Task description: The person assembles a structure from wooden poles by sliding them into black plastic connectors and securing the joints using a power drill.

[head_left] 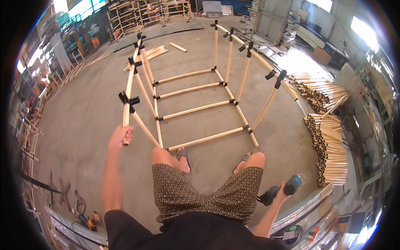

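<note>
In front of me stands a frame of cream-coloured pipes (pixel 200 138) joined by black connectors (pixel 129 99). My left hand (pixel 119 136) is closed round the near end of its upper left rail (pixel 126 112). Four-sided base and uprights show, with several crossbars low between the two sides. Out to my right, my right hand (pixel 283 194) grips a teal and black cordless power drill (pixel 293 184) by its handle, away from the frame. The upper right rail (pixel 266 64) has black connectors along it and a free near end.
Stacks of cream pipes (pixel 331 146) lie on the right. Loose pipes (pixel 156 53) rest beyond the frame's left side. A taller pipe rack (pixel 146 18) stands at the back. My sandalled feet (pixel 183 159) are by the near crossbar. Orange-and-teal tools (pixel 91 223) lie lower left.
</note>
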Motion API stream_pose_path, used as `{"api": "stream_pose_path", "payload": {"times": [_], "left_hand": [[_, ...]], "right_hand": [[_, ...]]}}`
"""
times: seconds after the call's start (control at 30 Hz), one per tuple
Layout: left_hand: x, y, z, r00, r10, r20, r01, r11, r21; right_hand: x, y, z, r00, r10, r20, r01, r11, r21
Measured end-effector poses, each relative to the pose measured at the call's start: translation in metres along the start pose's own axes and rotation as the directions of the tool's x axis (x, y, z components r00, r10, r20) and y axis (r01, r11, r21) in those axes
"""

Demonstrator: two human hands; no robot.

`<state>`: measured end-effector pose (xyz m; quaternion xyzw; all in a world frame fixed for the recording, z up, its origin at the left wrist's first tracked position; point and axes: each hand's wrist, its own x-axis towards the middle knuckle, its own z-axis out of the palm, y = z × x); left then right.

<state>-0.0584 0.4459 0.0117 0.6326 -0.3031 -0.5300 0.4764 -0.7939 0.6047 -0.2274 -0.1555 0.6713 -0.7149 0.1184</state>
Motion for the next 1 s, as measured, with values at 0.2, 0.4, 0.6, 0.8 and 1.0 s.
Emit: {"api": "stream_pose_path", "payload": {"times": [0.2,0.4,0.6,0.8,1.0], "left_hand": [[-0.009,0.01,-0.001,0.998,-0.066,-0.017,0.066,0.997,-0.03],[-0.012,0.009,0.014,0.996,-0.076,-0.04,0.078,0.996,0.032],[-0.024,0.001,0.015,0.987,-0.036,-0.154,0.053,0.993,0.109],[-0.055,0.017,0.002,0.949,-0.041,-0.312,0.125,0.959,0.254],[0.001,-0.014,-0.069,0.863,0.183,-0.47,0.095,0.856,0.508]], "right_hand": [[0.007,0.021,-0.011,0.992,0.044,-0.115,-0.086,0.912,-0.401],[0.053,0.06,0.023,0.992,-0.112,-0.063,0.073,0.894,-0.442],[0.09,0.047,0.062,0.997,-0.057,0.05,0.073,0.884,-0.462],[0.147,0.051,0.063,0.986,0.14,0.087,-0.09,0.898,-0.43],[0.206,0.042,0.062,0.983,0.078,0.164,0.031,0.82,-0.572]]}}
